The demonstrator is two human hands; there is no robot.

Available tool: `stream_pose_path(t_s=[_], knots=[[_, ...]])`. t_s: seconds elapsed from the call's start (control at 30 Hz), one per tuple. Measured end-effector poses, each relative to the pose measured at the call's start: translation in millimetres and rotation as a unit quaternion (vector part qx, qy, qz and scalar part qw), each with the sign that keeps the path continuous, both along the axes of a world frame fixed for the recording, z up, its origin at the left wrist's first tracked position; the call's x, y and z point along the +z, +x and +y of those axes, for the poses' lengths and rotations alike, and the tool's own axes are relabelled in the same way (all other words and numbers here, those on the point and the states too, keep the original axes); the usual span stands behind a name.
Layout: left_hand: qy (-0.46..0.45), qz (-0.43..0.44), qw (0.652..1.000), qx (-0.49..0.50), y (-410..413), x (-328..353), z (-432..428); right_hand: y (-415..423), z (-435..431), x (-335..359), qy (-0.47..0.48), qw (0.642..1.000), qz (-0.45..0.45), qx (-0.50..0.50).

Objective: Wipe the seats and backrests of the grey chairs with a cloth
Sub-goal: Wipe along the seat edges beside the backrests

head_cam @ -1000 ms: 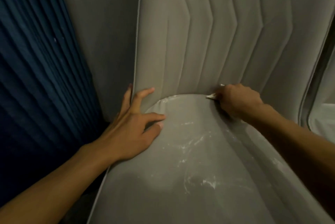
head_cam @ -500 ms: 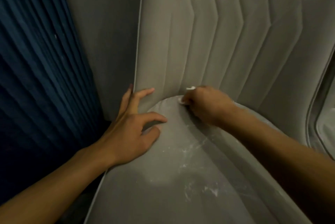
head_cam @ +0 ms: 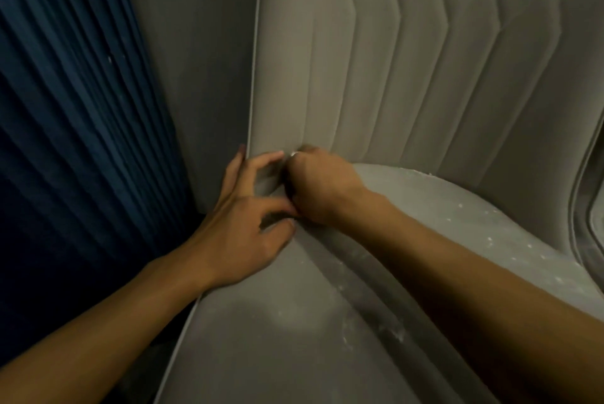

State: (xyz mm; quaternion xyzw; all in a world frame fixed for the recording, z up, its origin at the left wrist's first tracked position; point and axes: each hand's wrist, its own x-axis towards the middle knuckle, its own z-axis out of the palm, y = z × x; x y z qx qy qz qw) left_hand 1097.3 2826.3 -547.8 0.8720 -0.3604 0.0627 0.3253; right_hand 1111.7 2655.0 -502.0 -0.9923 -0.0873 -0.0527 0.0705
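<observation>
Both forearms enter from the bottom edge, cut off by the frame, and the right one hides a long strip of the seat [head_cam: 294, 354] beneath it. The grey seat is dusted with white flecks [head_cam: 395, 333], thickest beside that forearm. Its piped left edge [head_cam: 176, 348] climbs from the bottom of the frame until it slips under the left hand [head_cam: 242, 233]. Left of that edge there is only a narrow dark gap.

The left hand rests on the seat's back left corner with its grip apart: the fingers are spread and arched, and their tips reach the backrest's border. Touching it, the right hand [head_cam: 318, 188] is a tight fist jammed into the crease where seat meets backrest. Its grip is clamped on the cloth [head_cam: 293, 154], of which only a small white scrap shows above the knuckles; the rest is buried in the fist. The two hands crowd that corner, while the seat to the right lies uncovered.

Behind them rises the backrest [head_cam: 408, 77], with zigzag stitched channels, its top cut off. A plain grey panel [head_cam: 196, 60] stands left of it, then a pleated blue curtain [head_cam: 65, 109]. At the far right a pale piped shape [head_cam: 598, 224] is clipped too short to identify.
</observation>
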Motion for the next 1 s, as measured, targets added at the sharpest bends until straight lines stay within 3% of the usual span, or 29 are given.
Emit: stream_pose_path(t_s=[0.17,0.37,0.43,0.57,0.67,0.87,1.0], knots=[[-0.006,-0.008,1.000,0.016,-2.6,-2.7,0.7,-24.2,-47.3,-1.0,0.014,0.997,-0.033,0.073],[-0.015,0.004,1.000,0.008,-3.9,-3.3,3.2,-55.5,-118.5,18.2,-0.128,0.988,-0.005,-0.083],[-0.020,0.008,1.000,0.009,-4.4,-3.7,2.4,-74.2,-148.1,23.7,-0.173,0.973,0.005,-0.156],[-0.019,0.008,1.000,0.008,-6.6,-2.3,0.4,-101.2,-172.8,25.8,-0.255,0.942,0.082,-0.204],[-0.019,0.014,1.000,0.011,-6.6,-3.1,0.5,-98.7,-174.8,30.9,-0.230,0.935,0.125,-0.239],[-0.026,0.000,0.999,0.021,-5.1,-4.6,-1.0,-62.7,-137.9,16.9,-0.089,0.960,0.017,-0.266],[-0.024,-0.005,1.000,0.014,-4.9,-4.9,-0.2,-27.0,-91.2,16.6,-0.051,0.971,0.016,-0.233]])
